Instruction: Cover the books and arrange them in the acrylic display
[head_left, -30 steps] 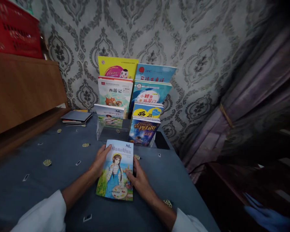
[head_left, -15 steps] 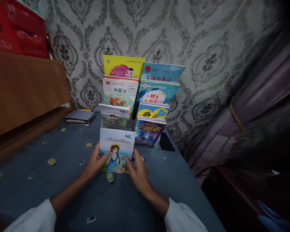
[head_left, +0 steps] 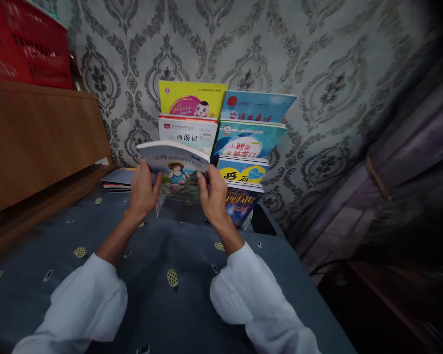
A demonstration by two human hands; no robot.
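Between my two hands a thin picture-covered book (head_left: 177,167) is held by its left and right sides, its top edge tilted and bowed. My left hand (head_left: 143,189) grips the left side, thumb on the cover. On the right side, my right hand (head_left: 213,191) holds it the same way. The book is over the front tier of a clear stepped book rack (head_left: 186,209), hiding the book behind it. Behind stand a white book (head_left: 188,130) and a yellow book (head_left: 194,98). The right column holds a dark blue book (head_left: 243,201) beside my right hand.
More books in the right column are a yellow-and-blue book (head_left: 243,169), a teal book (head_left: 251,140) and a blue book (head_left: 260,105). A book stack (head_left: 120,177) lies at left, near a wooden cabinet (head_left: 44,142) bearing a red basket (head_left: 29,49). A curtain (head_left: 347,196) hangs at right.
Both hands have lifted the book upward and away from me, over the rack's front tier. Its top now tips back, and the book that stood behind it is mostly covered.
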